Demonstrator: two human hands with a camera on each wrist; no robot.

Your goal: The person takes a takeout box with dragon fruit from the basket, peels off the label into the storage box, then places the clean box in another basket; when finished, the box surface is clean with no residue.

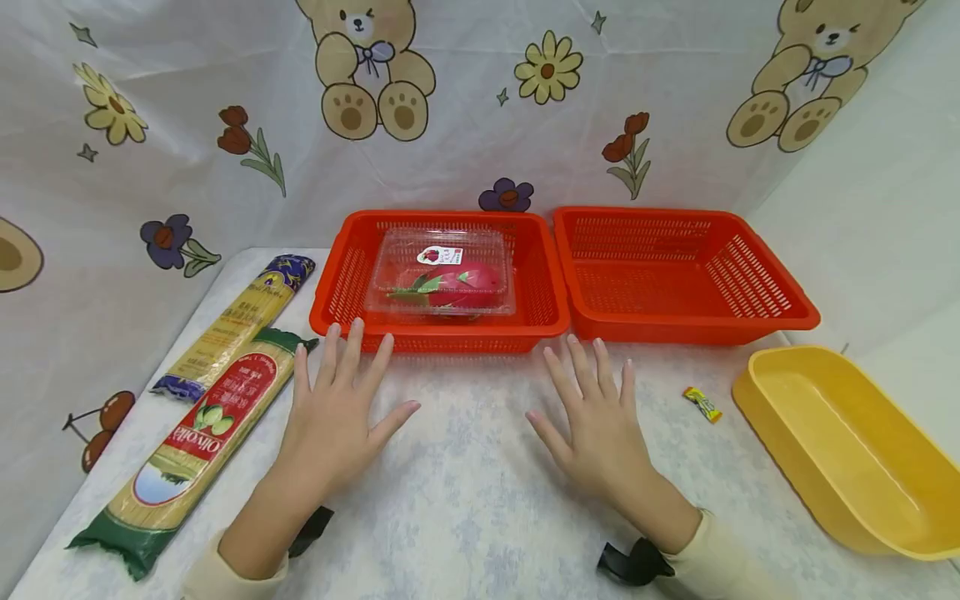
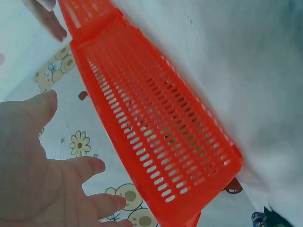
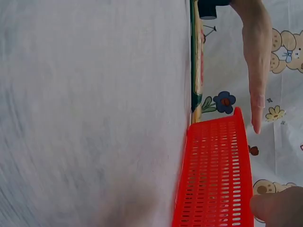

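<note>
Both hands are held palm down with fingers spread, and neither holds anything. My left hand [image 1: 330,425] is near the front rim of the left red basket [image 1: 480,342], with the pasta packets to its left. In that basket lies a clear plastic box [image 1: 442,287] with a pink dragon fruit [image 1: 468,283] inside and a white label on its lid. My right hand [image 1: 600,425] is in front of the gap between the two baskets. To its right lies a small yellow wrapped candy [image 1: 702,405]. The left wrist view shows the left hand's fingers [image 2: 94,168] apart from the basket.
A second red basket [image 1: 697,331] stands at the back right. A yellow plastic bin [image 1: 847,467] is at the right edge. Two long packets lie at the left: a green-ended pasta packet [image 1: 198,446] and a blue-ended pasta packet [image 1: 240,325]. Behind hangs a printed cloth [image 1: 465,75].
</note>
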